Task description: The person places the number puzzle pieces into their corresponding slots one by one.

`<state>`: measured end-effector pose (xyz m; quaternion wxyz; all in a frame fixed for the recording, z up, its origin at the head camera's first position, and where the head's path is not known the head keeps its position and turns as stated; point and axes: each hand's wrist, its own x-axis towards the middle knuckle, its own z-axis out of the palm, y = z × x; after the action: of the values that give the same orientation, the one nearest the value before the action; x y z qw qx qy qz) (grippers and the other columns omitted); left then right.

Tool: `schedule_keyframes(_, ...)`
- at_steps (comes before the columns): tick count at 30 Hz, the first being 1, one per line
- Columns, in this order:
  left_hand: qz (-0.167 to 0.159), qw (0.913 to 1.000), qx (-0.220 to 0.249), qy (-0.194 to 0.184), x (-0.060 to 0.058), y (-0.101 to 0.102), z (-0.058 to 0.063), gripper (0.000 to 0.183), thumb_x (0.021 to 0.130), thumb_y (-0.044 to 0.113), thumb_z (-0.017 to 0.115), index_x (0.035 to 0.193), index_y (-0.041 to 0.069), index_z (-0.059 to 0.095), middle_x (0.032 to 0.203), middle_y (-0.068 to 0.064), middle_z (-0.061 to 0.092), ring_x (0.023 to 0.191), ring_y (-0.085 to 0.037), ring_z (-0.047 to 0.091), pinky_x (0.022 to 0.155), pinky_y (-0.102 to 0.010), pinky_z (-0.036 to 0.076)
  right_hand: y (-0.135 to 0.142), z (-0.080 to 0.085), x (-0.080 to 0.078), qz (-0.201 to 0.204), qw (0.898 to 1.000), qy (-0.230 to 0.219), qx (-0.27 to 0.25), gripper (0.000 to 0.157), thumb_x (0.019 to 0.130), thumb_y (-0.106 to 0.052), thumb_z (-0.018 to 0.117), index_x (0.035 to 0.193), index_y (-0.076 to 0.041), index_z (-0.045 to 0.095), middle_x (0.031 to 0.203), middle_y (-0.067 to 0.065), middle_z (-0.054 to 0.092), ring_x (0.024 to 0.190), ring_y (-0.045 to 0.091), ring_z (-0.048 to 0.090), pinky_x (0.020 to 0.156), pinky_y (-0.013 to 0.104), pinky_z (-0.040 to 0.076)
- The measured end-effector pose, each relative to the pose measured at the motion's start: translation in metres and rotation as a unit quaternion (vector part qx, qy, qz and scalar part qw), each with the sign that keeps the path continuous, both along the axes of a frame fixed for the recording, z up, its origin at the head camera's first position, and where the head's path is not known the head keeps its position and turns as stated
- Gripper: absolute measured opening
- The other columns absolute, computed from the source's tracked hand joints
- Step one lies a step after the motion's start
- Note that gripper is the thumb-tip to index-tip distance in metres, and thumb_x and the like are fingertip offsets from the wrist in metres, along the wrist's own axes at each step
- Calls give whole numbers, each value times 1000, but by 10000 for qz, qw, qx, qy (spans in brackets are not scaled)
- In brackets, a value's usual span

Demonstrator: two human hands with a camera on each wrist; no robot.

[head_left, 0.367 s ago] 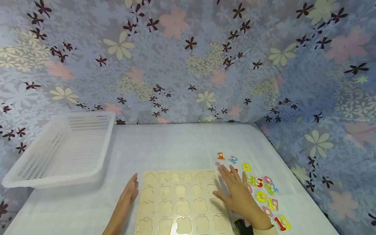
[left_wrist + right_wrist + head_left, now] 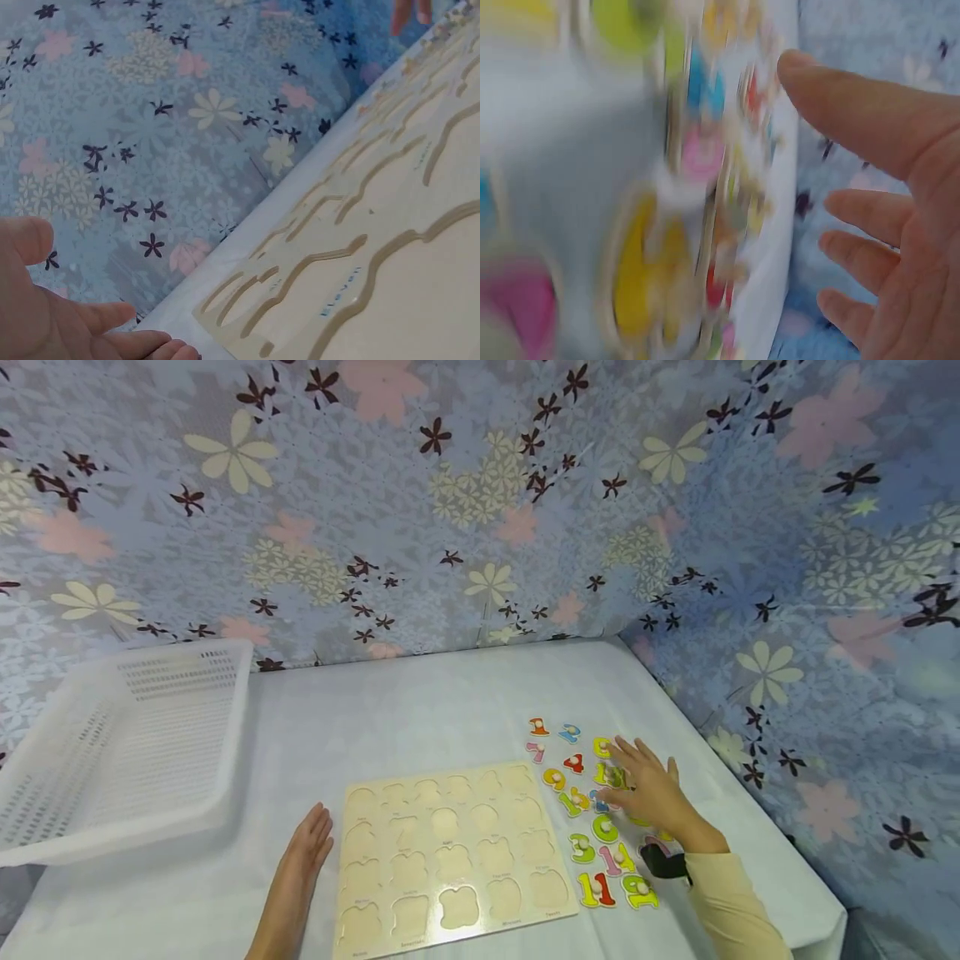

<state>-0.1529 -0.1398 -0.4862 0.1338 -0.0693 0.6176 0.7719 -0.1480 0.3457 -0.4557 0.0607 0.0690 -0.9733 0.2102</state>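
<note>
A pale wooden puzzle board (image 2: 420, 852) with bare number-shaped recesses lies on the white table; one recess is labelled "Eleven" in the left wrist view. Beside its left edge rests my left hand (image 2: 303, 852), fingers extended and holding nothing. My right hand (image 2: 656, 789) is spread over the loose number pieces to the right of the board, with nothing gripped. Around it lie an orange 1 (image 2: 538, 727), a blue 2 (image 2: 570, 732), a red 4 (image 2: 573, 763), a pink 7 (image 2: 536, 751) and a yellow-and-red 11 (image 2: 597, 890). The hand hides several pieces.
A white plastic basket (image 2: 232, 735) stands at the table's left side. Flower-patterned cloth (image 2: 420, 527) rises behind the table (image 2: 360, 710) and along its right side. Knobs stick up from the number pieces.
My right hand has moved right, away from the board's right edge and over the number pieces, uncovering several of them. The head view has turned to the right. My left hand stays beside the board.
</note>
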Motion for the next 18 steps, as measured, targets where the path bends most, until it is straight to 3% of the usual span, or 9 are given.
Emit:
schedule_keyframes(2, 56, 9997, 91, 205, 3, -3, -4, 64, 107, 36, 15, 150, -4, -10, 156, -26, -8, 144, -37, -3, 118, -39, 7, 14, 0, -7, -95, 9996, -173, 180, 80, 80, -38, 78, 141, 2, 46, 151, 25, 30, 138, 49, 17, 96, 82, 1)
schedule_keyframes(6, -172, 9978, -38, 642, 14, -9, -11, 71, 105, 46, 18, 152, -1, -8, 158, -22, -4, 145, -34, 0, 118, -33, 12, 30, -4, -16, -109, 9989, -246, 389, 72, 79, -40, 78, 133, 1, 56, 147, 27, 35, 136, 51, 21, 94, 84, 4)
schedule_keyframes(11, -412, 9961, -514, 591, 25, -11, -4, 75, 102, 57, 19, 155, 9, -3, 160, -11, 6, 146, -26, 8, 117, -32, 17, 32, -13, -20, 152, 9994, -310, 76, 59, 80, -36, 78, 126, -1, 64, 143, 26, 42, 137, 50, 21, 95, 83, 2)
schedule_keyframes(18, -440, 9959, -434, 662, 25, -8, 1, 72, 104, 53, 19, 155, 7, -1, 160, -10, 8, 146, -26, 8, 117, -31, 17, 32, -17, -21, 272, 9994, -210, -25, 51, 79, -26, 80, 119, 2, 67, 135, 26, 51, 136, 50, 24, 98, 79, 15)
